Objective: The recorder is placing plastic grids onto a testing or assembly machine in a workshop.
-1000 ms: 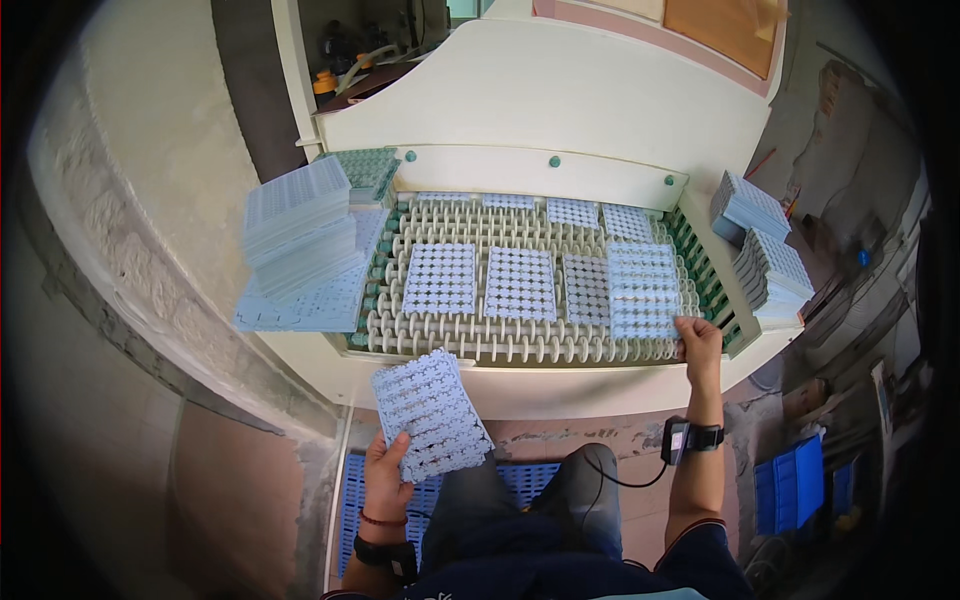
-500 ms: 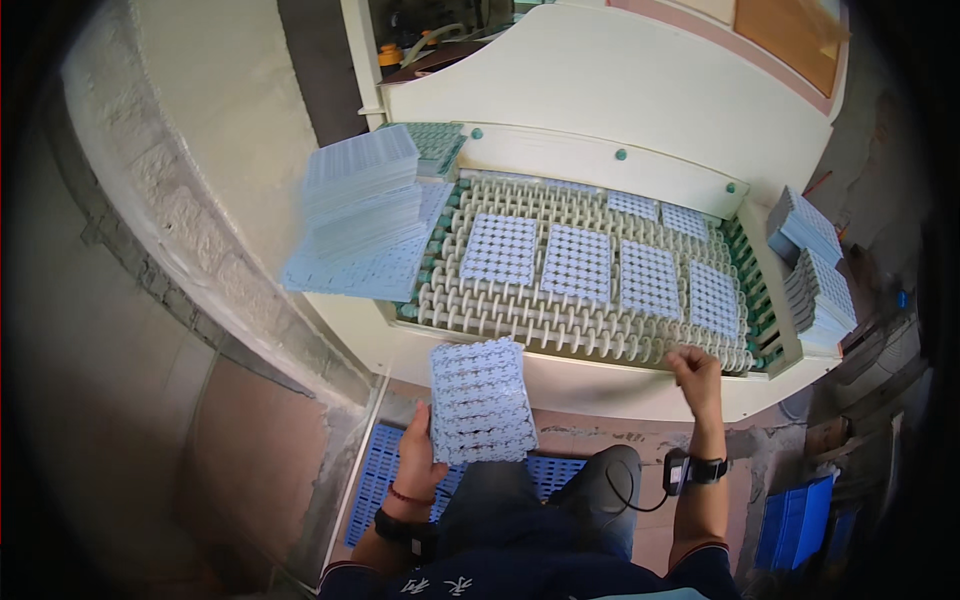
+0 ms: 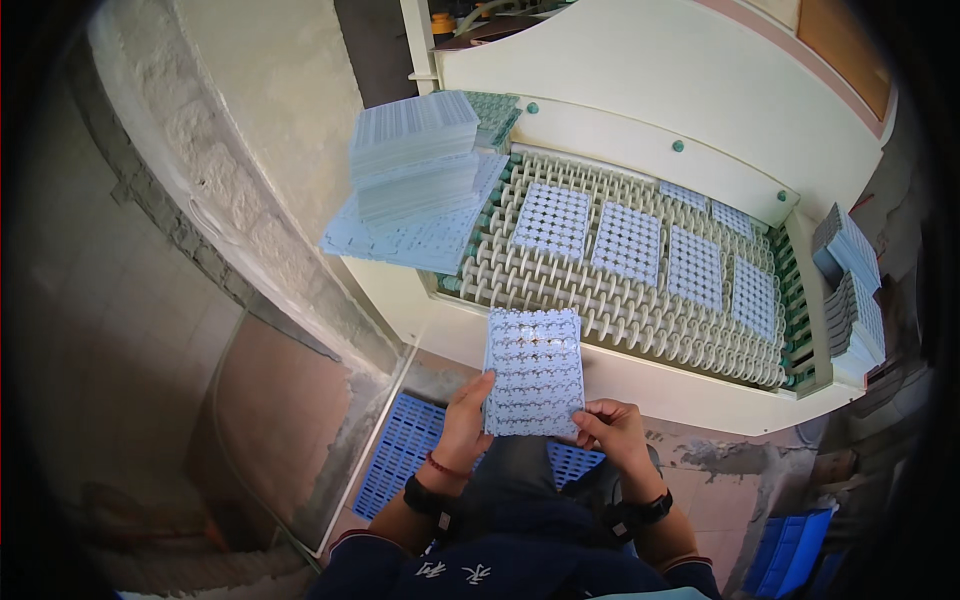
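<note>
In front of my body, my left hand (image 3: pixel 466 418) is closed on the left edge of a stack of pale blue perforated circuit board panels (image 3: pixel 535 375). The thumb lies along the stack's side. At its lower right corner, my right hand (image 3: pixel 612 430) pinches the edge with thumb and bent fingers. Whether it grips one panel or several cannot be seen. Beyond the stack is a conveyor of white roller wheels (image 3: pixel 520 290). A row of similar panels (image 3: pixel 627 243) lies flat on it, and two more panels (image 3: pixel 735 219) lie farther back, near the machine's cover.
Tall stacks of pale panels (image 3: pixel 415 150) stand on a blue sheet (image 3: pixel 345 232) at the conveyor's left. More panel stacks (image 3: pixel 855 320) lean at its right end. The machine's white cover (image 3: pixel 640 80) rises behind. Below are a blue slatted mat (image 3: pixel 400 450) and a blue bin (image 3: pixel 790 550).
My right hand has come back from the conveyor's front edge to the stack's lower right corner. The view has shifted, so the conveyor appears farther right and higher.
</note>
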A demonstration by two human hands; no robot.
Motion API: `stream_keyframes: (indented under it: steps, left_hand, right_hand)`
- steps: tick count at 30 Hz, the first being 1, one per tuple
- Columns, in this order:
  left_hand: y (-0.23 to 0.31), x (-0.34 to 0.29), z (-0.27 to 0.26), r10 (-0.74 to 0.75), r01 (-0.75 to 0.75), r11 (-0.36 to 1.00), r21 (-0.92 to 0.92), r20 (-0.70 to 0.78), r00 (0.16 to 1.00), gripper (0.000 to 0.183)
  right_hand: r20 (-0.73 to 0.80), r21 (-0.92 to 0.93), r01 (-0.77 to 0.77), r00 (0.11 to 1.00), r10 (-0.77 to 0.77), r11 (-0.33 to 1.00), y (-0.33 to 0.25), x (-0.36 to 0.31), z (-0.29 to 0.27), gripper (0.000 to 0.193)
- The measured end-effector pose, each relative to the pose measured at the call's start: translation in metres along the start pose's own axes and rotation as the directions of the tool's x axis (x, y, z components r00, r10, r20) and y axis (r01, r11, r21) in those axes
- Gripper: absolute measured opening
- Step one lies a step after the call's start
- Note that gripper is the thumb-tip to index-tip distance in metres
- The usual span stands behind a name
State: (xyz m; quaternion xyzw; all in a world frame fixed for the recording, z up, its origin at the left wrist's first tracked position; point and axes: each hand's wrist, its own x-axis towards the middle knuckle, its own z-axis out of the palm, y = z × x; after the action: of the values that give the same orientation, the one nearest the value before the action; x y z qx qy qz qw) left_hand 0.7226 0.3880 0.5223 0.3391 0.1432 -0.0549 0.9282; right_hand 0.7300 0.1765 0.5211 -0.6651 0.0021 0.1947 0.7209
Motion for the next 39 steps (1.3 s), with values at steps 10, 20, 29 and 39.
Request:
stream_keyframes:
  steps: [10, 20, 29, 39]
  left_hand:
    - [0.004, 0.016, 0.007, 0.027, -0.028, 1.0, 0.01, 0.062, 0.998, 0.026]
    - [0.073, 0.095, 0.002, 0.333, -0.446, 0.743, 0.499, 0.302, 0.893, 0.024]
    - [0.072, 0.089, 0.014, 0.498, -0.338, -0.656, 0.675, 0.724, 0.478, 0.035]
    - [0.054, 0.087, 0.024, 0.298, -0.461, -0.708, 0.535, 0.818, 0.492, 0.042]
  right_hand:
    - [-0.146, 0.064, 0.062, 0.988, -0.052, 0.996, -0.006, 0.0, 0.008, 0.016]
    - [-0.352, 0.082, 0.159, 0.928, -0.121, 0.984, -0.032, 0.028, -0.039, 0.016]
    - [-0.538, 0.009, 0.22, 0.823, -0.181, 0.976, -0.04, -0.001, -0.104, 0.017]
    - [-0.759, -0.044, 0.315, 0.606, -0.237, 0.948, -0.019, -0.038, -0.191, 0.019]
